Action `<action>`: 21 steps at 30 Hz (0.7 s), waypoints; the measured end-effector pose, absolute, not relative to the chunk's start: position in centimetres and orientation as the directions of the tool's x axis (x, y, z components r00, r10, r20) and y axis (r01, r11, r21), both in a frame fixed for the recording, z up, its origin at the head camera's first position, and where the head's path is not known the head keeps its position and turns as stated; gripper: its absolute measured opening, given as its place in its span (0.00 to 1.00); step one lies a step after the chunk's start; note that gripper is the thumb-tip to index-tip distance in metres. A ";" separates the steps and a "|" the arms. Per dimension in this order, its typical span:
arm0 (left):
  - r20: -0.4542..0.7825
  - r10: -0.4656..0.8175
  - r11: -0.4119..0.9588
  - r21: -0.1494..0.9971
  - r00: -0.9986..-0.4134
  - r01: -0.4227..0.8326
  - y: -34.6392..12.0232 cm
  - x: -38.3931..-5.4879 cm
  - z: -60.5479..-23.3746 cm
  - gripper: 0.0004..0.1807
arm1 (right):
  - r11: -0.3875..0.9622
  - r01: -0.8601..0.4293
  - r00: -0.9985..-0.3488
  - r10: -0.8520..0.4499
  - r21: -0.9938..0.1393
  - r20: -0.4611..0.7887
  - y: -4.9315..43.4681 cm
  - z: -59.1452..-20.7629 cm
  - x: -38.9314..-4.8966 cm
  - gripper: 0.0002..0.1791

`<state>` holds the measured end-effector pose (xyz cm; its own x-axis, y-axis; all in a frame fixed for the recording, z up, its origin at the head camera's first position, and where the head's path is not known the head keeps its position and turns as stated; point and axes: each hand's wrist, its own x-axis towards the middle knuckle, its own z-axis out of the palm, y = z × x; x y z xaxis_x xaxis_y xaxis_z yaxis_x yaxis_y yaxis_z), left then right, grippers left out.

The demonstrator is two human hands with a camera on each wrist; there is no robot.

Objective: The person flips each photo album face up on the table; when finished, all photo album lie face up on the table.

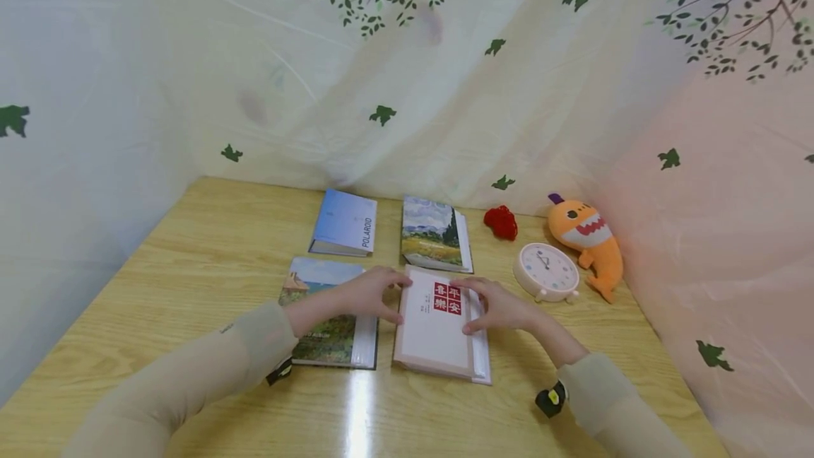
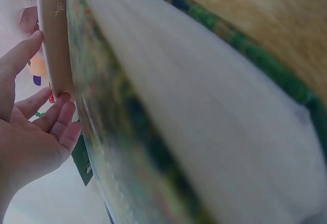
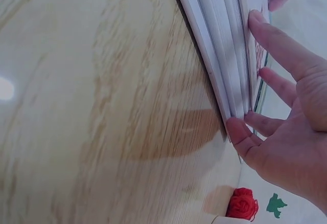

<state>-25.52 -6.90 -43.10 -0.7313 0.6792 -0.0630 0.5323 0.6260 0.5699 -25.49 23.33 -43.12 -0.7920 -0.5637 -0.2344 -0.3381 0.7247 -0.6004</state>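
A pale pink photo album [image 1: 435, 342] with red square characters lies on the wooden table between both hands. At its left edge is my left hand [image 1: 364, 292], thumb and fingertips apart and touching the spine [image 2: 55, 40]. My right hand [image 1: 504, 304] rests its thumb and index fingertip on the cover's right side. Lower down, its other fingers meet the page edges [image 3: 223, 45] in the right wrist view. Under my left wrist, partly hidden, lies a landscape-covered album [image 1: 331, 352]; its white page edges fill much of the left wrist view.
Behind stand a blue Polaroid album [image 1: 343, 221] and a painted-landscape album [image 1: 429, 232]. To the right are a red yarn bundle [image 1: 501, 222], a pink round clock [image 1: 547, 271] and an orange shark plush [image 1: 588, 239]. Leaf-printed cloth walls [image 1: 286, 126] border the table.
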 end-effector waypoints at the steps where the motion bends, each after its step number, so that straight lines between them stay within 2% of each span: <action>1: -0.063 0.679 0.627 0.568 -0.731 0.533 -6.9 -25.4 -43.1 0.41 | 0.726 -0.337 -0.793 -0.562 -0.599 -0.235 23.3 -43.1 -25.5 0.45; 9: -0.040 0.679 0.625 0.555 -0.733 0.549 -7.2 -24.9 -43.3 0.41 | 0.722 -0.379 -0.782 -0.584 -0.579 -0.217 22.9 -43.2 -25.8 0.45; 16: -0.039 0.639 0.676 0.504 -0.768 0.538 -7.6 -24.3 -43.1 0.43 | 0.724 -0.404 -0.772 -0.598 -0.558 -0.216 23.1 -42.7 -26.1 0.44; 21: -0.024 0.576 0.707 0.517 -0.817 0.483 -9.2 -24.2 -41.0 0.43 | 0.728 -0.373 -0.818 -0.551 -0.575 -0.167 23.8 -40.9 -26.5 0.39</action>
